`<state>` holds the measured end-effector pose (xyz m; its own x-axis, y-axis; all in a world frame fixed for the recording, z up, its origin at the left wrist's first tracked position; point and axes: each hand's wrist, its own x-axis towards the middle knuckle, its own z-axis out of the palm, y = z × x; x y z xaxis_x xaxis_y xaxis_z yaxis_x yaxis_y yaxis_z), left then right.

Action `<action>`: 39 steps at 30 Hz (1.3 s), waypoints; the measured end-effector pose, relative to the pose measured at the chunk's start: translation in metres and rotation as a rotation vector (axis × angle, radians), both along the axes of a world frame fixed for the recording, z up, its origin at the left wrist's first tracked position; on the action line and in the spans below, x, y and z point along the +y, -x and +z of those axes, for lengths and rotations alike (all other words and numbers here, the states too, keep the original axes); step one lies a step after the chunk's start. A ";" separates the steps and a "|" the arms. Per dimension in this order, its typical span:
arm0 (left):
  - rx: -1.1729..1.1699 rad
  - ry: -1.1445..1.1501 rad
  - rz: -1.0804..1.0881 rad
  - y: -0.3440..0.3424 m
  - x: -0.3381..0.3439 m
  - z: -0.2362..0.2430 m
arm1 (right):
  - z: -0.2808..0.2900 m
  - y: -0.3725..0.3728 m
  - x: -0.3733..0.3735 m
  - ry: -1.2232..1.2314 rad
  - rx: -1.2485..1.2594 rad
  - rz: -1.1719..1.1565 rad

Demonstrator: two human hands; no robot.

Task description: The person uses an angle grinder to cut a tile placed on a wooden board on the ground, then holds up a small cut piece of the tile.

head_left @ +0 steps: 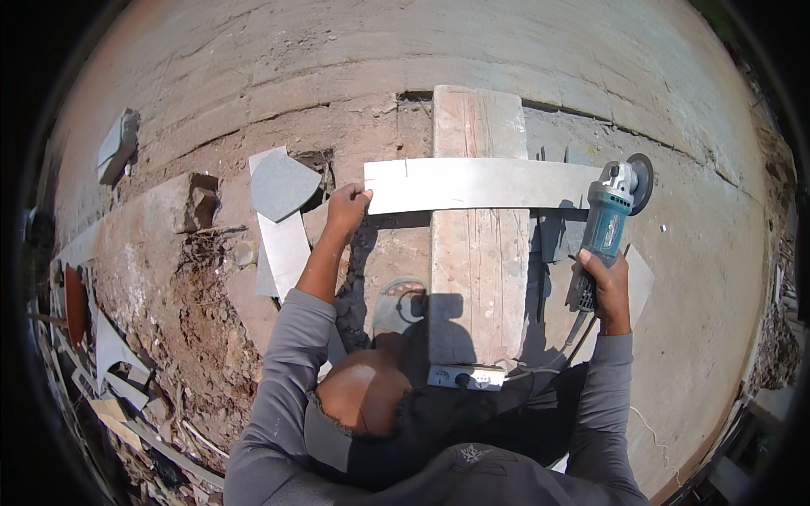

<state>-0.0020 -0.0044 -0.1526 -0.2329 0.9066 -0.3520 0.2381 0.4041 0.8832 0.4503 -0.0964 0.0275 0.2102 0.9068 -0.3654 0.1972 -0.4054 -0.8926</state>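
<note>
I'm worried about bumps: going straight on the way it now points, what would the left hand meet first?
The white strip: the left hand appears to pinch its left end, so pushing on would probably shift it, though depth is hard to judge.

Strong sunlight is falling on an outdoor site and is casting a hard-edged shadow [451,325] over a long, weathered concrete beam [479,278] that is serving as a low bench. Pale, dusty concrete ground [548,51] is spreading across the far side and down the right, with cracks running through it. On the left, crumbling reddish-brown soil [202,295] is showing beside a rough masonry ledge [160,207]. Scrap offcuts [122,392] are lying jumbled along the lower left rim.
</note>
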 end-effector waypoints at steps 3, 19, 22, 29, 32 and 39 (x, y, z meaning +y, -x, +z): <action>-0.012 -0.081 0.084 0.021 0.024 0.018 | -0.006 -0.026 -0.018 -0.023 0.024 -0.059; -0.461 0.057 0.726 -0.104 0.092 0.028 | -0.014 -0.067 -0.059 -0.082 0.117 -0.226; -0.422 -0.104 0.726 -0.096 0.115 0.026 | -0.001 -0.072 -0.066 -0.071 0.136 -0.247; -0.384 0.076 0.309 -0.115 0.148 0.024 | 0.008 -0.081 -0.083 -0.118 0.055 -0.327; -0.387 0.066 0.129 -0.144 0.147 0.019 | 0.010 -0.084 -0.084 -0.127 0.018 -0.354; -0.181 0.080 -0.009 -0.170 0.161 0.009 | 0.012 -0.084 -0.084 -0.080 0.130 -0.334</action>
<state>0.1683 0.1563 -0.1434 -0.1510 0.8757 -0.4587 0.0818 0.4735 0.8770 0.5341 -0.1803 0.0393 0.4562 0.8227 -0.3393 -0.0517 -0.3561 -0.9330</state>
